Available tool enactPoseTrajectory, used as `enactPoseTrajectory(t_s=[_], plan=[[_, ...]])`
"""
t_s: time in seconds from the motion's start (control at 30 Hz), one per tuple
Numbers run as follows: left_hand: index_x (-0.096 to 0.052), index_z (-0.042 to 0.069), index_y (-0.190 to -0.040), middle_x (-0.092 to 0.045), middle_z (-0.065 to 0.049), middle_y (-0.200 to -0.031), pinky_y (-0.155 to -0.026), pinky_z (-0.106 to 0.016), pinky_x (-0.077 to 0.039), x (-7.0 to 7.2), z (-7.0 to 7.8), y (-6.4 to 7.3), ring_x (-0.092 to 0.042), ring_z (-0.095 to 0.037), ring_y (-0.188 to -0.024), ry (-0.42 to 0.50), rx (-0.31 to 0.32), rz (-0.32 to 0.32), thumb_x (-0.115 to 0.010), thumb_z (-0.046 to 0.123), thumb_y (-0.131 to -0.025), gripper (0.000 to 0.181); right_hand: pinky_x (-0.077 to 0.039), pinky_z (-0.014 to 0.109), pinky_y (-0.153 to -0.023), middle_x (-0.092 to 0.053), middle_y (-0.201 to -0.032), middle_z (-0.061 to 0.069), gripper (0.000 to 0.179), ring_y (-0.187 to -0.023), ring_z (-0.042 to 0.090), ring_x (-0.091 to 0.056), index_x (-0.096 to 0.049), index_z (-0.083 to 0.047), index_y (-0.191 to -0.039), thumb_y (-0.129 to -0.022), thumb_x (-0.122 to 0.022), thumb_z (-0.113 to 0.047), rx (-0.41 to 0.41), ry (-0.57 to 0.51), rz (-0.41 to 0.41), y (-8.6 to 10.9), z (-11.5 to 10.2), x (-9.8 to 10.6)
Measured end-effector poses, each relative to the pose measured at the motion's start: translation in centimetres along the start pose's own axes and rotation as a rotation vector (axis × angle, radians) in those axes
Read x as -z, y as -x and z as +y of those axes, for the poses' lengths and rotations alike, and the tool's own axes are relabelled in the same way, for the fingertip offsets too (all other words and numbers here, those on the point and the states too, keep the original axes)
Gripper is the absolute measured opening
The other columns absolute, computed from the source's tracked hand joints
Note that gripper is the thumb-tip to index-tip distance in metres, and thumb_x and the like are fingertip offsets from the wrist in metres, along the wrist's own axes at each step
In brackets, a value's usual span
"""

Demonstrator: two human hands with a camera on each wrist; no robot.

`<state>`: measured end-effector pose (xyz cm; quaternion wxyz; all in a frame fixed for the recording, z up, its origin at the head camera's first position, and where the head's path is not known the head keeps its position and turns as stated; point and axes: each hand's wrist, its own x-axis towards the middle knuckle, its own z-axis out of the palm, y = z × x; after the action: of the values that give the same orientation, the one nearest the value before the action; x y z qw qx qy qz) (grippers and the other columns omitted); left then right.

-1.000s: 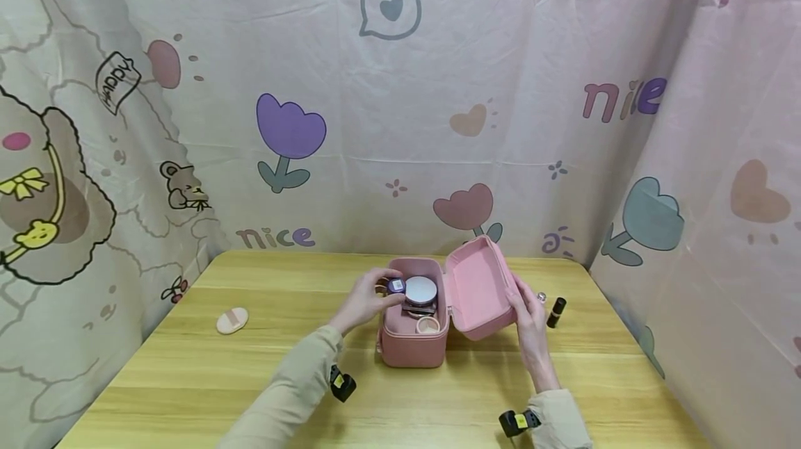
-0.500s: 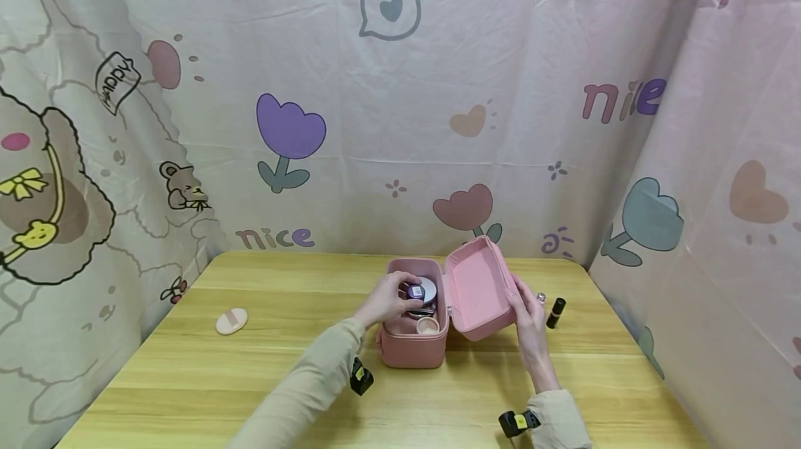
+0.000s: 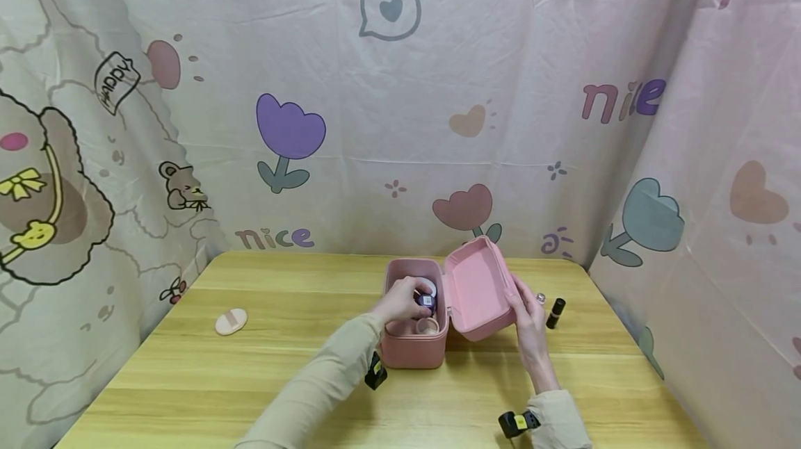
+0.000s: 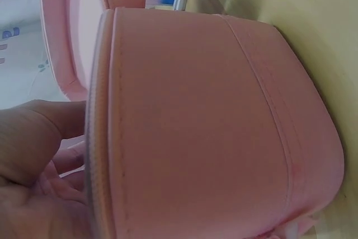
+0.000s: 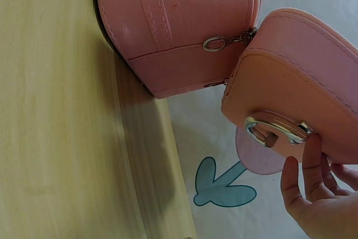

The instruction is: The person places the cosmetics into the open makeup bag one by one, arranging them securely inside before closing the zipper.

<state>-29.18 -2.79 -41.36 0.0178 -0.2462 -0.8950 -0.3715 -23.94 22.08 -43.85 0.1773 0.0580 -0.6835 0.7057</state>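
Observation:
A pink makeup case [image 3: 413, 353] stands unzipped on the table, its lid [image 3: 480, 282] swung out to the right. My left hand [image 3: 400, 300] reaches into it and pinches a small purple cosmetic container [image 3: 428, 301] with a white label. A round white-topped compact [image 3: 430, 283] lies partly covered behind those fingers. Nearer the front of the case is a small round pot [image 3: 427, 326]. My right hand [image 3: 528, 320] holds the lid by its outer edge; in the right wrist view, the fingers [image 5: 313, 166] are beside the lid's handle [image 5: 277, 127]. The case wall hides the left fingertips in the left wrist view.
An oval powder puff [image 3: 231, 322] lies at the left of the wooden table [image 3: 188, 393]. To the right of the lid are a black lipstick-like tube [image 3: 555, 313] and a small shiny item [image 3: 541, 298]. A printed curtain [image 3: 375, 122] hangs behind.
My left hand has moved right and deeper into the case with the purple container, from the left rim to over the compact. The right hand and lid have stayed put.

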Motion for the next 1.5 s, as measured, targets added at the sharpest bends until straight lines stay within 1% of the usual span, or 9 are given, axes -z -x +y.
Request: enactPoseTrajectory(t_s=[0.13, 0.37, 0.57, 0.93, 1.1, 1.2, 1.33, 1.47, 1.5], plan=[[-0.07, -0.001, -0.1, -0.077, -0.014, -0.102, -0.086, -0.028, -0.053, -0.3, 0.3, -0.2, -0.07, -0.029, -0.098, -0.014, 0.022, -0.013, -0.085, 0.0, -0.071, 0.033, -0.044, 0.004, -0.096, -0.039, -0.156, 0.027, 0.052, -0.116, -0.011, -0.053, -0.036, 0.005, -0.152, -0.106, -0.045, -0.018, -0.002, -0.002, 0.005, 0.1, 0.0, 0.0], [-0.073, 0.003, -0.102, -0.075, -0.009, -0.105, -0.082, -0.032, -0.052, -0.6, 0.5, -0.6, -0.066, -0.024, -0.1, -0.08, 0.088, -0.051, -0.087, 0.004, -0.07, 0.034, -0.044, 0.004, -0.097, -0.04, -0.155, 0.025, 0.051, -0.117, -0.01, -0.053, -0.037, 0.003, -0.152, -0.107, -0.045, -0.018, -0.004, -0.001, 0.003, 0.0, 0.1, 0.1], [-0.075, 0.006, -0.098, -0.073, -0.009, -0.104, -0.085, -0.032, -0.051, -1.0, 0.4, -0.8, -0.064, -0.022, -0.1, -0.122, 0.101, -0.048, -0.089, 0.006, -0.068, 0.033, -0.044, 0.004, -0.097, -0.042, -0.154, 0.019, 0.05, -0.117, -0.009, -0.054, -0.038, 0.001, -0.153, -0.107, -0.044, -0.019, -0.018, 0.008, 0.002, 0.0, 0.2, 0.1], [-0.075, -0.001, -0.096, -0.073, -0.013, -0.097, -0.093, -0.029, -0.048, -1.3, 0.6, -0.7, -0.061, -0.024, -0.098, -0.072, 0.063, -0.034, -0.088, -0.001, -0.065, 0.033, -0.044, 0.004, -0.098, -0.042, -0.154, 0.019, 0.05, -0.117, -0.01, -0.053, -0.038, 0.002, -0.152, -0.107, -0.044, -0.018, -0.018, 0.012, 0.004, -0.1, 0.3, 0.2], [-0.073, -0.007, -0.097, -0.074, -0.02, -0.093, -0.084, -0.023, -0.046, -1.3, 0.8, -0.6, -0.063, -0.03, -0.092, -0.031, 0.033, -0.044, -0.083, -0.005, -0.069, 0.029, -0.044, 0.004, -0.098, -0.042, -0.154, 0.019, 0.05, -0.117, -0.01, -0.053, -0.039, 0.001, -0.152, -0.107, -0.045, -0.018, -0.018, 0.01, 0.009, -0.1, 0.2, 0.1], [-0.072, -0.008, -0.098, -0.073, -0.022, -0.094, -0.08, -0.019, -0.044, -1.2, 0.9, -0.4, -0.063, -0.031, -0.092, -0.024, 0.04, -0.041, -0.082, -0.005, -0.07, 0.03, -0.044, 0.004, -0.098, -0.042, -0.154, 0.019, 0.05, -0.117, -0.01, -0.053, -0.038, 0.001, -0.152, -0.107, -0.045, -0.019, -0.018, 0.008, 0.008, -0.1, 0.2, 0.1], [-0.072, -0.005, -0.098, -0.073, -0.018, -0.093, -0.079, -0.02, -0.048, -1.0, 0.8, -0.4, -0.065, -0.028, -0.092, -0.043, 0.033, -0.031, -0.084, 0.0, -0.07, 0.031, -0.044, 0.004, -0.098, -0.042, -0.155, 0.019, 0.051, -0.116, -0.01, -0.053, -0.037, 0.002, -0.153, -0.107, -0.045, -0.019, -0.021, 0.008, 0.006, 0.0, 0.2, 0.1], [-0.072, 0.002, -0.1, -0.074, -0.008, -0.095, -0.078, -0.026, -0.051, -0.7, 0.1, -0.4, -0.066, -0.017, -0.089, -0.039, 0.025, -0.011, -0.088, 0.008, -0.07, 0.035, -0.043, 0.004, -0.098, -0.042, -0.155, 0.02, 0.051, -0.116, -0.01, -0.053, -0.037, 0.003, -0.153, -0.107, -0.044, -0.019, -0.017, 0.002, 0.008, 0.0, 0.2, 0.1], [-0.072, 0.005, -0.101, -0.074, -0.004, -0.095, -0.076, -0.025, -0.051, -0.9, -0.8, -0.6, -0.065, -0.013, -0.087, -0.033, -0.009, 0.007, -0.088, 0.013, -0.071, 0.035, -0.044, 0.004, -0.098, -0.041, -0.154, 0.021, 0.051, -0.116, -0.009, -0.053, -0.037, 0.003, -0.152, -0.107, -0.044, -0.019, -0.013, 0.0, 0.008, 0.0, 0.2, 0.1]])
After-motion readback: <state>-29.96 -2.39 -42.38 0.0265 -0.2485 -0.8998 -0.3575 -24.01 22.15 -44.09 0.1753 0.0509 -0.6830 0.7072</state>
